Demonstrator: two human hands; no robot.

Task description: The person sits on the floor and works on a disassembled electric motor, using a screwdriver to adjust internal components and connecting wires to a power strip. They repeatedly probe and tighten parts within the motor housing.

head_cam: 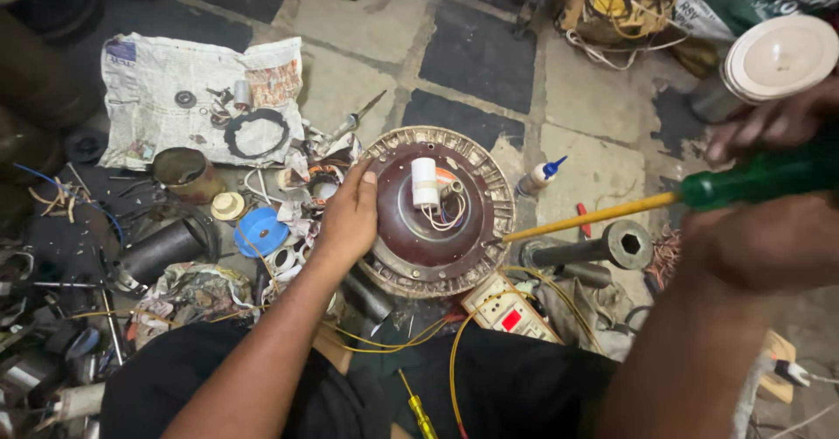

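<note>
A round fan motor [437, 221] with a dark red core, a slotted outer ring and a white cylinder with wires at its middle lies on the floor before me. My left hand [348, 216] rests flat on its left rim. My right hand [769, 229] grips the green handle of a long screwdriver [603, 216]. The yellow shaft slants down to the left, and its tip touches the motor's right edge. Another hand [773, 120] hovers just above the green handle at the right.
A newspaper sheet [166, 85] with washers and a black ring lies at the back left. Nearby sit a rusty tin [185, 172], a blue cap [260, 229], a metal pipe [603, 248], a glue bottle [537, 177], a switch box [507, 312], yellow wires and white discs [778, 55].
</note>
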